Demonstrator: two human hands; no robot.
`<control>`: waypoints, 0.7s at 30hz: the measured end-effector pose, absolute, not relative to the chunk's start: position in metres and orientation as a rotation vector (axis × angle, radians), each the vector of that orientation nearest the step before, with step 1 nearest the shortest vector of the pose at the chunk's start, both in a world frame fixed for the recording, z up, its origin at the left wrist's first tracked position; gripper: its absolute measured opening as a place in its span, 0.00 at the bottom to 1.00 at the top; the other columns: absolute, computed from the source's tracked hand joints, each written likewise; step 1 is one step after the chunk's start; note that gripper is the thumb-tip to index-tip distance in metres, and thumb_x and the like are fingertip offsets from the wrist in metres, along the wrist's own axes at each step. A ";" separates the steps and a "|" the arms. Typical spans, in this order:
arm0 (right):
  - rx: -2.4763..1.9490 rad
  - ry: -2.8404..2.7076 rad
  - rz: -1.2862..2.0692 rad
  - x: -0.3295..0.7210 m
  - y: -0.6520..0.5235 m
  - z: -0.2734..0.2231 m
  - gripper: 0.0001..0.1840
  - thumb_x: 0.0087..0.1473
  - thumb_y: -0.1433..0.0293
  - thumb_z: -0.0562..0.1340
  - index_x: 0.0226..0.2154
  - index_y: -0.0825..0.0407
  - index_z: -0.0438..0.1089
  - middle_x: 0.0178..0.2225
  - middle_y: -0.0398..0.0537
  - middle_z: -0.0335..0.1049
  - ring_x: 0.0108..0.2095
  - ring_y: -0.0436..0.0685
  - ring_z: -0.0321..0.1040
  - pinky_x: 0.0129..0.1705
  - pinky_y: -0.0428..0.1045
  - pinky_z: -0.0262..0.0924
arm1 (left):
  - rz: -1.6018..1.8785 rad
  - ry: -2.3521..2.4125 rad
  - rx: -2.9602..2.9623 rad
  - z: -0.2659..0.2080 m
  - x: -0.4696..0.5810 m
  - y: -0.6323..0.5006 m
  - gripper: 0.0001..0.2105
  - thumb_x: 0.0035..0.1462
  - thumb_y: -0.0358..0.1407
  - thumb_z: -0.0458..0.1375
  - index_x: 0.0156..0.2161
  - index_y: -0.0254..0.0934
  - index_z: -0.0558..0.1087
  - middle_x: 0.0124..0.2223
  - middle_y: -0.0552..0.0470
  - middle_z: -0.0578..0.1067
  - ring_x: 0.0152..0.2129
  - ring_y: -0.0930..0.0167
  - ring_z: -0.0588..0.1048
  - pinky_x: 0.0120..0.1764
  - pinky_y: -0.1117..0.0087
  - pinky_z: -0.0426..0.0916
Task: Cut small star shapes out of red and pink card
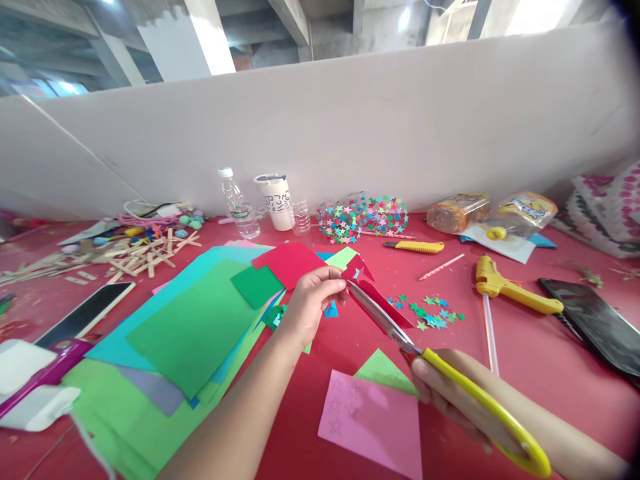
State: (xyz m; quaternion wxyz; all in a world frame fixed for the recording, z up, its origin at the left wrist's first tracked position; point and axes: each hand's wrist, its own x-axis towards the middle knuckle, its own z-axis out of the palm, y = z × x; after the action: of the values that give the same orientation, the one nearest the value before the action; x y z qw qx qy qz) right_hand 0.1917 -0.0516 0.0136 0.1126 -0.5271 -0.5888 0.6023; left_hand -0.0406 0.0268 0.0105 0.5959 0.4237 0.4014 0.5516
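My left hand is closed in a pinch, thumb against fingers, on the edge of a piece of red paper. My right hand grips a pair of scissors by its yellow handles. The blades point up and left across the red paper, their tips close to my left fingertips. A small light-blue star shows just above the tips. Below the blades lies a pink sheet with pencilled stars, over a light green piece. Small green and blue paper stars lie scattered to the right.
Coloured paper sheets are stacked at left, beside a phone and wooden sticks. At the back stand a water bottle, a cup and star-filled bottles. A utility knife and glue gun lie right.
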 end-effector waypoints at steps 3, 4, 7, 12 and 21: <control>-1.545 -1.729 1.743 0.192 -0.052 0.007 0.39 0.49 0.29 0.50 0.25 0.49 0.59 0.15 0.31 0.52 0.11 0.42 0.46 0.12 0.40 0.44 | 1.278 0.931 0.999 0.011 -0.040 0.026 0.06 0.43 0.33 0.65 0.27 0.35 0.73 0.24 0.55 0.73 0.21 0.75 0.71 0.29 0.74 0.65; -1.530 -1.717 1.728 0.192 -0.053 0.005 0.38 0.49 0.30 0.50 0.25 0.49 0.59 0.14 0.31 0.51 0.11 0.43 0.45 0.12 0.40 0.43 | 1.283 0.934 1.008 0.011 -0.039 0.026 0.06 0.44 0.34 0.65 0.27 0.35 0.73 0.24 0.55 0.73 0.21 0.75 0.71 0.29 0.74 0.65; -1.459 -1.641 1.713 0.192 -0.053 -0.002 0.37 0.49 0.31 0.52 0.23 0.47 0.57 0.13 0.31 0.49 0.10 0.44 0.45 0.11 0.41 0.42 | 1.307 0.968 1.079 0.011 -0.037 0.023 0.06 0.49 0.36 0.65 0.29 0.36 0.73 0.24 0.57 0.70 0.21 0.76 0.68 0.28 0.75 0.63; -1.459 -1.646 1.700 0.191 -0.053 0.000 0.38 0.48 0.29 0.53 0.22 0.48 0.56 0.13 0.31 0.49 0.10 0.43 0.46 0.11 0.41 0.41 | 1.345 1.017 1.236 0.011 -0.035 0.021 0.09 0.52 0.36 0.63 0.24 0.36 0.72 0.27 0.57 0.64 0.22 0.77 0.63 0.27 0.75 0.59; -1.586 -1.728 1.707 0.189 -0.049 0.020 0.44 0.39 0.24 0.46 0.24 0.49 0.57 0.12 0.29 0.49 0.10 0.40 0.44 0.13 0.39 0.39 | 1.354 1.012 1.260 0.012 -0.038 0.023 0.08 0.49 0.34 0.62 0.22 0.36 0.72 0.32 0.55 0.66 0.23 0.77 0.61 0.27 0.74 0.58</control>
State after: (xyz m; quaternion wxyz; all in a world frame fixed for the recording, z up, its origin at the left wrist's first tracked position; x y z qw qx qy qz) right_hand 0.1890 -0.0493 0.0196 0.1199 -0.5427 -0.5913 0.5843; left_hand -0.0381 0.0233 0.0124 0.4939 0.5196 0.4175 0.5585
